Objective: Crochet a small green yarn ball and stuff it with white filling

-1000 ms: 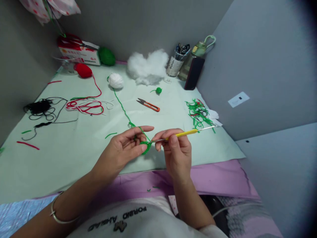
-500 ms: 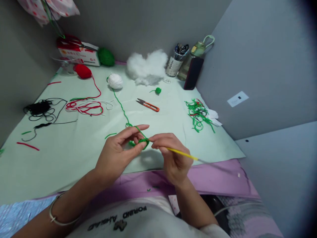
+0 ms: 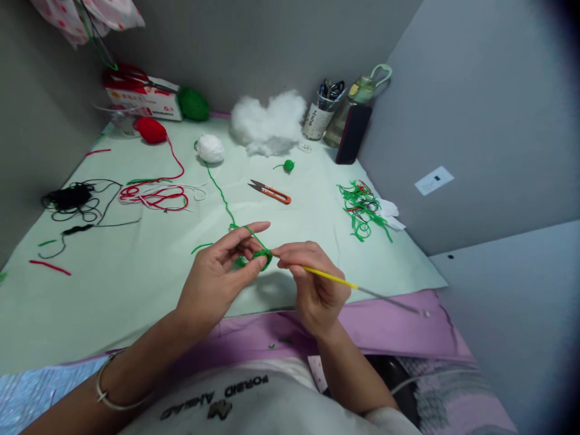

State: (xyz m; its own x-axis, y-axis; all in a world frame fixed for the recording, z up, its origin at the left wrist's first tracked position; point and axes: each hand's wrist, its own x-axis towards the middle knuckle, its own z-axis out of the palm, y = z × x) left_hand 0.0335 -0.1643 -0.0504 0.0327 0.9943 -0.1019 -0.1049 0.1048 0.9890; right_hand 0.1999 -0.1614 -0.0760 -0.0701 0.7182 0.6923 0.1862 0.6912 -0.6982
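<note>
Between thumb and fingers, my left hand (image 3: 215, 266) pinches a small green crochet piece (image 3: 263, 261). Green yarn (image 3: 222, 194) runs over its raised index finger and back across the table to the white yarn ball (image 3: 210, 148). My right hand (image 3: 319, 281) is closed round a crochet hook (image 3: 333, 277) with a yellow grip and a grey shaft sticking out to the lower right. The hook's tip meets the green piece, and the fingers of both hands nearly touch there. Part of the piece is hidden behind my left fingers.
Orange-handled thread snips (image 3: 270, 192) and a tiny green ball (image 3: 289, 165) lie beyond my hands. White stuffing (image 3: 269, 122), a pen cup (image 3: 318, 115) and a phone (image 3: 354, 134) stand at the back. Green scraps (image 3: 362, 208) lie right; black yarn (image 3: 70, 197) and red yarn (image 3: 152, 130) left.
The hook's outer end has swung slightly downward and left. Both hands keep their hold on the crochet piece and hook, with only a slight shift.
</note>
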